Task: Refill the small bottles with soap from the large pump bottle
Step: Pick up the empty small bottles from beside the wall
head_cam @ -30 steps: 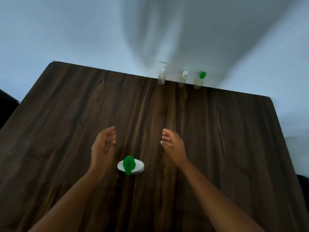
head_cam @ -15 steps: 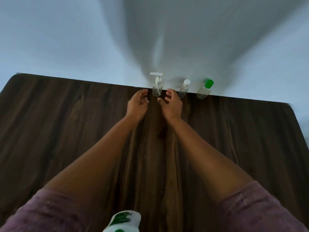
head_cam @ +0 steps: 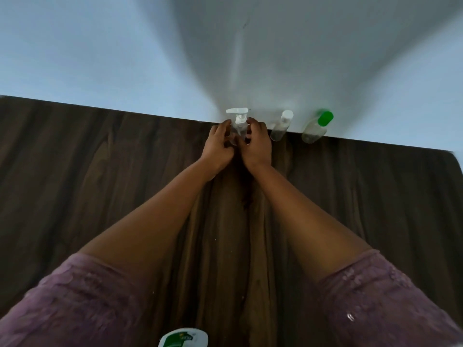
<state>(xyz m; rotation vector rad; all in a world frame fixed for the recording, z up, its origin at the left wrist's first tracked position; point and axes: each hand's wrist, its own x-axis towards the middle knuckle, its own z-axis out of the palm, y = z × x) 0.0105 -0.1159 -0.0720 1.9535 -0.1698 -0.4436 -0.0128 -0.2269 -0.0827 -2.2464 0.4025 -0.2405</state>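
- The worktop (head_cam: 100,171) ends at its far edge against a pale wall (head_cam: 100,58); open surface lies to either side of the arms.
- The left grip (head_cam: 218,145) and right grip (head_cam: 256,144) both curl round the clear pump-top bottle (head_cam: 239,123), which stands upright at the far edge.
- The white-capped bottle (head_cam: 281,126) stands just beside the right grip; the green-capped bottle (head_cam: 316,127) stands further right.
- The large pump bottle (head_cam: 184,338) sits at the near frame edge, white with green, and is partly cut off.

Green cap (head_cam: 325,118); seemingly mauve sleeves (head_cam: 380,299).
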